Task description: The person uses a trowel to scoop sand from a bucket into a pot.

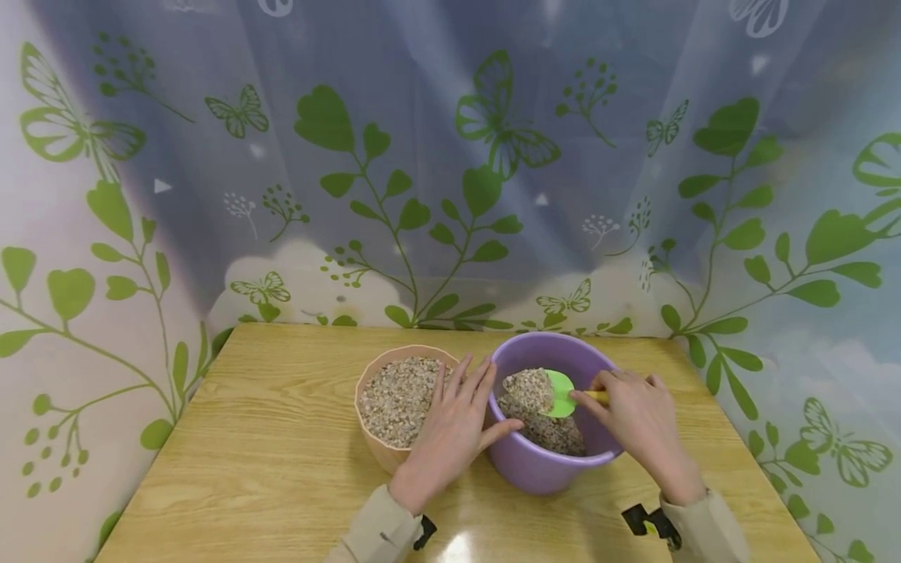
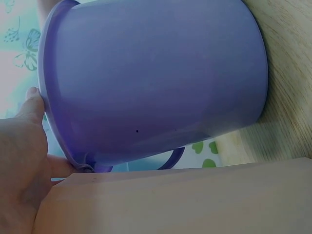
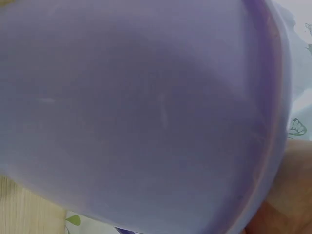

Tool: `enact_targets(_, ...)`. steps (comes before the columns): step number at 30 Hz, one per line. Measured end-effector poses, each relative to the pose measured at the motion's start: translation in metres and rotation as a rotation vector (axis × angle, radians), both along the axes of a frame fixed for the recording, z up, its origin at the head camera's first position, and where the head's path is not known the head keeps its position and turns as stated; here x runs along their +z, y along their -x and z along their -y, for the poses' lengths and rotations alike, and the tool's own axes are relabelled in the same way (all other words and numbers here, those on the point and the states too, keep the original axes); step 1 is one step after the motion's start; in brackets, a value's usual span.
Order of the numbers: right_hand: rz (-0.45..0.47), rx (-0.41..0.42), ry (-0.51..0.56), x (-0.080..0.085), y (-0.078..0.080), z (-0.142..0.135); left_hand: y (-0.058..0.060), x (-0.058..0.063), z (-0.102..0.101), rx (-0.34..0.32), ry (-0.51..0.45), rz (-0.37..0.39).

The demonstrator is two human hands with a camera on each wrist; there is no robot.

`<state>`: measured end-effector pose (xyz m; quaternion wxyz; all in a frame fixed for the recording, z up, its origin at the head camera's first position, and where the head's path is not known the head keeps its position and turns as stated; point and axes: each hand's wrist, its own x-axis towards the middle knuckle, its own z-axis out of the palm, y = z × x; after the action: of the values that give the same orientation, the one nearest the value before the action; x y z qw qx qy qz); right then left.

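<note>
A purple bucket (image 1: 538, 469) stands on the table with greyish-brown gravel (image 1: 559, 435) inside. My right hand (image 1: 640, 414) grips the yellow handle of a small shovel with a green blade (image 1: 561, 393), held over the bucket's opening and heaped with the same gravel. At the bucket's left rim, my left hand (image 1: 454, 426) lies with its fingers extended and thumb reaching over the edge; in the left wrist view, the thumb touches the rim. Beneath that hand, a peach-coloured pot (image 1: 380, 450) is filled nearly to its rim with gravel.
Both containers sit side by side on a light wooden table (image 1: 274, 461). A patterned curtain (image 1: 422, 156) with green leaves and butterflies hangs along the back and both sides. In the left wrist view, part of a purple handle (image 2: 173, 158) shows behind the bucket.
</note>
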<state>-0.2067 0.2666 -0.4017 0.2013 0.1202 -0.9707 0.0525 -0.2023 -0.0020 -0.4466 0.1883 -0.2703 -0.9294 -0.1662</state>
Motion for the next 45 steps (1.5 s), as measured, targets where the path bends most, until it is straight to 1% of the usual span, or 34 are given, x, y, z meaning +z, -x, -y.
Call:
enact_targets(8, -0.012, -0.014, 0.015, 0.006, -0.002, 0.003, 0.000, 0.000, 0.000, -0.006, -0.007, 0.017)
enact_targets(14, -0.036, -0.033, 0.029, 0.014, -0.005, 0.008, 0.000, 0.002, 0.000, -0.008, -0.020, 0.035)
enact_targets(16, -0.028, -0.038, 0.027, 0.018, -0.005, 0.010, 0.000, 0.003, 0.001, -0.009, -0.026, 0.040)
enact_targets(20, 0.000, -0.039, 0.020, 0.027, -0.004, 0.018, -0.002, 0.007, 0.007, 0.007, -0.042, 0.075)
enact_targets(22, 0.014, -0.035, 0.018, 0.032, -0.002, 0.021, -0.004, 0.010, 0.013, 0.020, -0.062, 0.098)
enact_targets(24, 0.025, -0.029, 0.019, 0.036, -0.001, 0.024, -0.006, 0.013, 0.021, 0.037, -0.085, 0.099)
enact_targets(27, 0.045, -0.019, 0.023, 0.044, 0.001, 0.029, -0.007, 0.015, 0.036, 0.073, -0.094, 0.057)
enact_targets(30, 0.082, -0.011, 0.026, 0.051, 0.004, 0.037, -0.006, 0.013, 0.051, 0.111, -0.097, 0.011)
enact_targets(32, 0.116, -0.003, 0.028, 0.056, 0.007, 0.044, -0.006, 0.012, 0.063, 0.134, -0.107, -0.001)
enact_targets(37, 0.174, 0.034, 0.022, 0.064, 0.013, 0.064, -0.008, 0.007, 0.091, 0.179, -0.148, 0.034)
enact_targets(42, 0.187, 0.085, 0.028, 0.067, 0.019, 0.084, -0.011, 0.001, 0.115, 0.225, -0.150, 0.093)
enact_targets(45, 0.191, 0.117, 0.020, 0.068, 0.023, 0.098, -0.014, -0.002, 0.126, 0.248, -0.146, 0.129)
